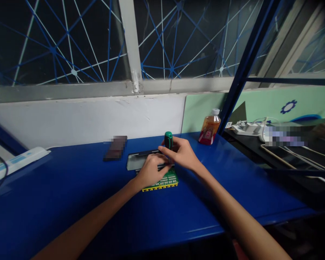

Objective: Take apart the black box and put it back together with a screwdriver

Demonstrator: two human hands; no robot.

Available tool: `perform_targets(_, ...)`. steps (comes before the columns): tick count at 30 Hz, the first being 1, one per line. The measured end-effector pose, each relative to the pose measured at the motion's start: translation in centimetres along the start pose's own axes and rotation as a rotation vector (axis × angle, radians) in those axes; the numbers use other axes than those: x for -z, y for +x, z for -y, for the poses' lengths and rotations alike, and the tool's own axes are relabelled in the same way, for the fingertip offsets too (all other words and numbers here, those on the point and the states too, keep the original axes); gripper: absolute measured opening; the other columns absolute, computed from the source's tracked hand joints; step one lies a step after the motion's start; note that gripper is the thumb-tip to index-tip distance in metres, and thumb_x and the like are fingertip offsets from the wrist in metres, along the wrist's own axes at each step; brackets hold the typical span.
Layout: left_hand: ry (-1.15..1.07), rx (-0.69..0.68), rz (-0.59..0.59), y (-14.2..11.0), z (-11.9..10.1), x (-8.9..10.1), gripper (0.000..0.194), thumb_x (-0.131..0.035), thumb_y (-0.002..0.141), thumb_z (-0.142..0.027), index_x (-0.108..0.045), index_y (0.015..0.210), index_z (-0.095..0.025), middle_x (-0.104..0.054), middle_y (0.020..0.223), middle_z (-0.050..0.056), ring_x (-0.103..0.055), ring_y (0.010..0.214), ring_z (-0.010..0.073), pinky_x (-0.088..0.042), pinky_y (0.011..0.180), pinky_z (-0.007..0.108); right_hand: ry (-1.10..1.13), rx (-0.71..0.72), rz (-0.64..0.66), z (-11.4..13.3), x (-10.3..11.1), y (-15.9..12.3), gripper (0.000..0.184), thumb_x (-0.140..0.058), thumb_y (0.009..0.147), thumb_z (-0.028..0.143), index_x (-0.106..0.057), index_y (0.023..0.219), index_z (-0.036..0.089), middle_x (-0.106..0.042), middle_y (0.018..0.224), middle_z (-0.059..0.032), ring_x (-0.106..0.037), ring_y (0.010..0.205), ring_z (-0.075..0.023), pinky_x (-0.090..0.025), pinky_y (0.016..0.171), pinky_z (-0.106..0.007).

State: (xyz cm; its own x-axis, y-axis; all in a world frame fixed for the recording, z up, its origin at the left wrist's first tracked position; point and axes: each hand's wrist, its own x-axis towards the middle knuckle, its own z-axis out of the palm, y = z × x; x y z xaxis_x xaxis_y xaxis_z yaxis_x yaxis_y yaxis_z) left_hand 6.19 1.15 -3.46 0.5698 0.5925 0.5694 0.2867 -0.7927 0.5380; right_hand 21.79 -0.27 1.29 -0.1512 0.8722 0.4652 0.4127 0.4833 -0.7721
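My right hand (183, 153) is wrapped round the green handle of a screwdriver (168, 139), which stands upright with its tip downward. Close to that tip, my left hand (151, 171) lies low with its fingers curled and pressed together; what they pinch, if anything, is hidden. Beneath the left hand is a green circuit board (170, 178) with printed white boxes and a yellow strip along its near edge. Just behind the board, an open shallow case (134, 162) with a dark rim is partly covered by my hands.
A dark flat phone-like object (115, 148), partly blurred, lies on the blue table (97, 202) to the left. A drink bottle (209, 128) stands at the back right. White power strips (18, 164) lie at both sides, with cables on the right-hand dark surface (308, 144).
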Motion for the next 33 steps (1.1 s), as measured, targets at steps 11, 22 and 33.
perform_targets(11,-0.069,0.062,0.013,0.36,-0.29,0.38,0.012,-0.066,0.082,-0.018,-0.075,0.089,-0.016,-0.075,0.090,0.007,-0.069,0.088,0.0215,-0.052,0.084,0.035,-0.001,0.010,-0.026,0.01,0.06,0.00,0.036,-0.061,0.081,0.052,-0.066,0.085,0.017,-0.057,0.067,0.0003,-0.044,0.057,-0.0114,-0.032,0.052,-0.028)
perform_targets(22,-0.045,0.037,0.011,0.45,-0.48,0.59,0.013,-0.064,0.084,-0.020,-0.075,0.087,-0.015,-0.076,0.087,0.007,-0.069,0.082,0.0208,-0.052,0.077,0.032,-0.037,-0.004,-0.003,0.39,0.15,-0.04,0.035,-0.063,0.076,0.051,-0.066,0.080,0.017,-0.056,0.065,-0.0002,-0.043,0.058,-0.0124,-0.031,0.053,-0.028)
perform_targets(33,-0.031,0.006,-0.004,0.13,-0.07,0.30,0.014,-0.063,0.085,-0.022,-0.075,0.089,-0.017,-0.075,0.091,0.006,-0.069,0.087,0.0208,-0.052,0.082,0.033,-0.023,0.007,-0.001,0.17,0.22,-0.02,0.031,-0.062,0.080,0.046,-0.068,0.082,0.016,-0.055,0.061,0.0005,-0.045,0.056,-0.0122,-0.032,0.052,-0.027)
